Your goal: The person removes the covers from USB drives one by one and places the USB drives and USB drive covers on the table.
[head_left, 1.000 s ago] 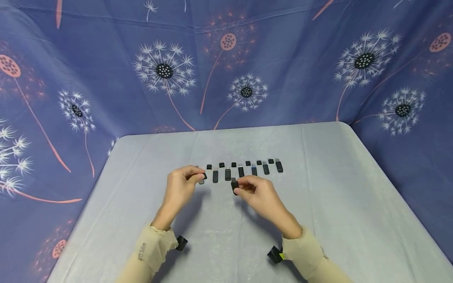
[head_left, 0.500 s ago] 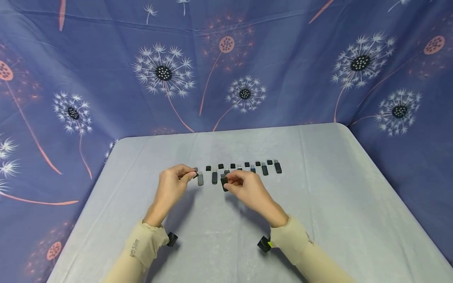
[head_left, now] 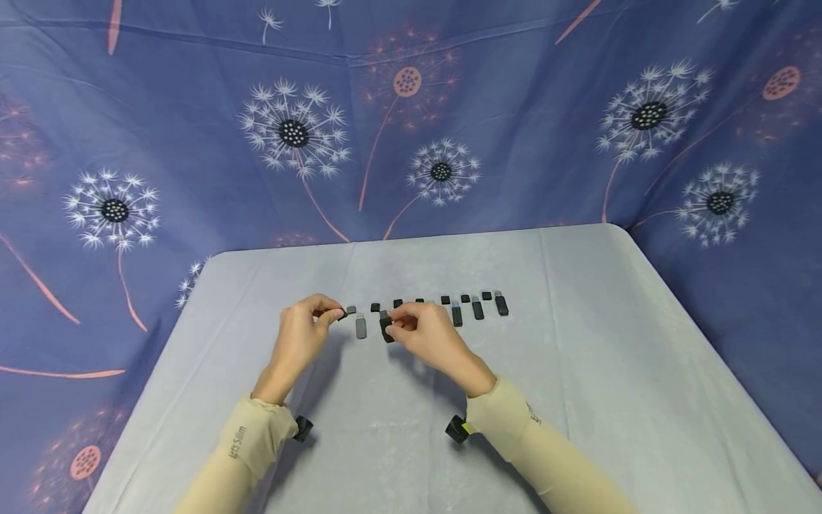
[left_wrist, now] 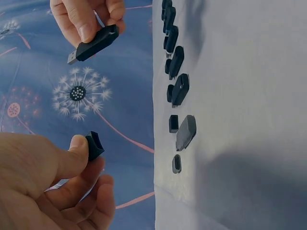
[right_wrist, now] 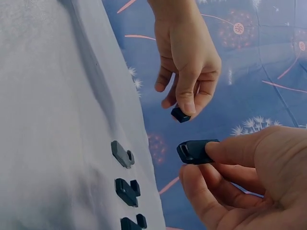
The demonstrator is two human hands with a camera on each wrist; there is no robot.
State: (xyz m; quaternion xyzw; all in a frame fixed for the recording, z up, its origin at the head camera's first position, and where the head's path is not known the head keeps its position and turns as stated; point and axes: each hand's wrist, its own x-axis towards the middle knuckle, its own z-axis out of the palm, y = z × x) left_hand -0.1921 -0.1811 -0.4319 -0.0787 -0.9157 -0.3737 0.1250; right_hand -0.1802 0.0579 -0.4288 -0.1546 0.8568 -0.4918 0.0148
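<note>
**Two hands hold a stick and its cap apart above the row**

The right hand (head_left: 420, 332) grasps a black USB stick (head_left: 385, 328) between thumb and fingers, lifted off the worktop (head_left: 578, 371), with its metal plug end pointing toward the other hand. In the left wrist view the stick (left_wrist: 93, 44) shows its bare silver plug at the free end. The left hand (head_left: 302, 335) pinches a small black cap (head_left: 340, 313) between thumb and forefinger; the cap (left_wrist: 94, 146) has its open side turned toward the stick. Stick and cap are near each other but apart, both in the air just in front of the left end of the row.

On the worktop, which is covered in pale grey cloth, a row of USB sticks (head_left: 477, 309) lies side by side, each with a loose cap (head_left: 445, 300) set just behind it. A grey stick (head_left: 361, 327) lies at the left end, between the two hands, with a small grey cap (head_left: 351, 310) just behind it. Behind the worktop hangs a blue cloth with dandelion prints (head_left: 292, 135)
</note>
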